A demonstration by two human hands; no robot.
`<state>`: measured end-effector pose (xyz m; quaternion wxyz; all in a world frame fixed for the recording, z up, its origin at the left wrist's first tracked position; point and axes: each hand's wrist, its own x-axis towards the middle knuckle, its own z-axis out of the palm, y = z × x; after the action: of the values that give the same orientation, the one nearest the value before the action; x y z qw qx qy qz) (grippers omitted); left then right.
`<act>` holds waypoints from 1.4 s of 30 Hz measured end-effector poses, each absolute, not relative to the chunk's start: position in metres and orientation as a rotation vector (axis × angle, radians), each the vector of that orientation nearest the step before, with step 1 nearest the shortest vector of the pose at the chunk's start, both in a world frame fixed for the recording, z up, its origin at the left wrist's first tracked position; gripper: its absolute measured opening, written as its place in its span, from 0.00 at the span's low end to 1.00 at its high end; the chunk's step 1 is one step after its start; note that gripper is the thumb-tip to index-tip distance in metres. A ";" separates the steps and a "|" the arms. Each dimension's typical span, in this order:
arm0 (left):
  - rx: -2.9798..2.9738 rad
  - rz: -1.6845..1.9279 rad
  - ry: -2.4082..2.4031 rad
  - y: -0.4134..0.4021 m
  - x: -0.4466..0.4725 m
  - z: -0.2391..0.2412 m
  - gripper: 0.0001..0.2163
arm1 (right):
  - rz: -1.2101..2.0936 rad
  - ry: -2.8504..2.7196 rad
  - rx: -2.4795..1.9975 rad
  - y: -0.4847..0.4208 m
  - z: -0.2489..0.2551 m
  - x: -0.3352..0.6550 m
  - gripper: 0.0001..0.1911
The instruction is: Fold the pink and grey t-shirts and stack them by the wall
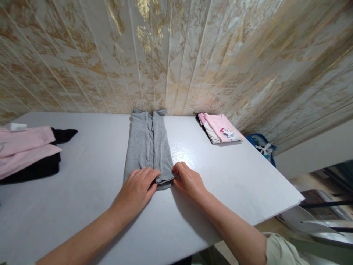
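A grey garment (147, 145) lies folded into a long narrow strip on the white table (82, 176), running from the wall toward me. My left hand (136, 191) rests on its near end, fingers curled over the hem. My right hand (187, 180) pinches the near right corner of the same hem, fingers closed on the cloth.
Folded pink and black clothes (26, 152) lie at the left edge. A small stack with a pink printed shirt (220, 127) on top sits at the back right. A blue bag (261, 147) stands beyond the table's right edge. A marbled wall is behind.
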<state>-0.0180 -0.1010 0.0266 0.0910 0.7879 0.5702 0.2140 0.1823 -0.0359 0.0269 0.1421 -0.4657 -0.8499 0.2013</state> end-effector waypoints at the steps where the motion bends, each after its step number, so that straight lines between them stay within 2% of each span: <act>1: 2.356 0.629 1.687 -0.101 -0.018 0.027 0.08 | 0.586 -2.460 -1.347 -0.036 0.027 0.182 0.12; 10: 2.412 0.601 1.687 -0.105 -0.015 0.035 0.05 | 0.593 -2.451 -1.354 -0.035 0.026 0.183 0.14; 15: 2.407 0.560 1.675 -0.107 -0.014 0.034 0.02 | 0.650 -2.465 -1.329 -0.035 0.032 0.185 0.12; 20: 2.416 0.635 1.668 -0.106 -0.015 0.032 0.04 | 0.813 -2.479 -1.225 -0.033 0.040 0.191 0.16; 24: 2.407 0.714 1.651 -0.105 -0.014 0.033 0.06 | 0.790 -2.468 -1.259 -0.032 0.037 0.189 0.17; 30: 2.511 0.632 1.525 -0.106 -0.011 0.034 0.06 | 0.740 -2.466 -1.296 -0.033 0.034 0.188 0.16; 37: 2.484 0.527 1.579 -0.106 -0.012 0.030 0.04 | 1.112 -2.449 -1.042 -0.030 0.051 0.202 0.06; 42: 2.471 0.477 1.599 -0.105 -0.010 0.032 0.07 | 0.959 -2.473 -1.145 -0.028 0.045 0.196 0.03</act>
<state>-0.0102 -0.1054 0.0319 0.0798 0.8260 0.5347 0.1594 0.1964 -0.0279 0.0454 0.1258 -0.3932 -0.8491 0.3294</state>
